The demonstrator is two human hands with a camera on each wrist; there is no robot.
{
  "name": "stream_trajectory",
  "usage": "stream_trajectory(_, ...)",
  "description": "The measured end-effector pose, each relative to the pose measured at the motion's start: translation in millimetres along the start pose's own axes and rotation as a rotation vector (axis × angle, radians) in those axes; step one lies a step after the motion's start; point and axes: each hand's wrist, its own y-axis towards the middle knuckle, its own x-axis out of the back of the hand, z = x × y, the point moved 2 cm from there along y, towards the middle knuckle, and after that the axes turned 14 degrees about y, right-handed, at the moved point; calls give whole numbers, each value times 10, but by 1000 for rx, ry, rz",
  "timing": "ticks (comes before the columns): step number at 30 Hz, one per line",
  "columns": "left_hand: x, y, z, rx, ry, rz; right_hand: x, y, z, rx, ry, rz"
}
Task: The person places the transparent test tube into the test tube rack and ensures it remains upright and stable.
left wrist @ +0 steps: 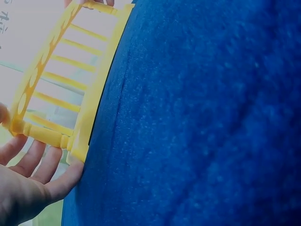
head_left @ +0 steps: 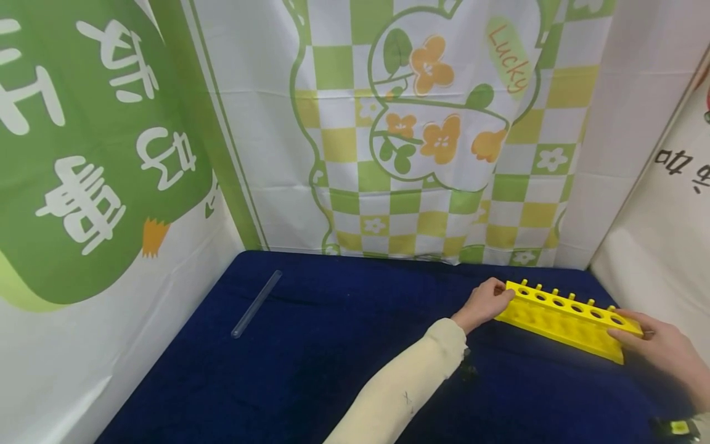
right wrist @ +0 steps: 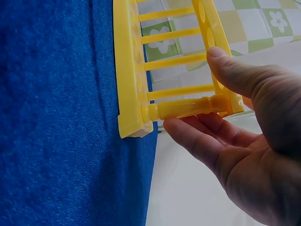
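Note:
A yellow test tube rack (head_left: pixel 560 325) with a row of round holes and short pegs is on the right side of the dark blue cloth. My left hand (head_left: pixel 487 302) grips its left end; in the left wrist view, the fingers (left wrist: pixel 48 165) lie at the end post and base. At the opposite end my right hand (head_left: pixel 660 344) holds the rack, its thumb (right wrist: pixel 230 70) on the holed top rail and its other fingers by the end post. Whether the rack's base touches the cloth I cannot tell. Far to the left lies a clear test tube (head_left: pixel 257 304).
Dark blue cloth (head_left: pixel 333 370) covers the table. A green and white checked curtain (head_left: pixel 355 203) hangs behind its back edge. Printed white sheets stand at the left (head_left: pixel 183 271) and right (head_left: pixel 643 240) sides, the right one close to my right hand.

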Motion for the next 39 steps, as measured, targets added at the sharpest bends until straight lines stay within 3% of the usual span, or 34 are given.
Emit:
stream_trajectory(20,82,-29,76,-78,-52,114,-53,-7,54,17,6,-57)
stream_trajectory(39,118,-57,108,-52,-42,77,-97,12,58,-71,59,-84)
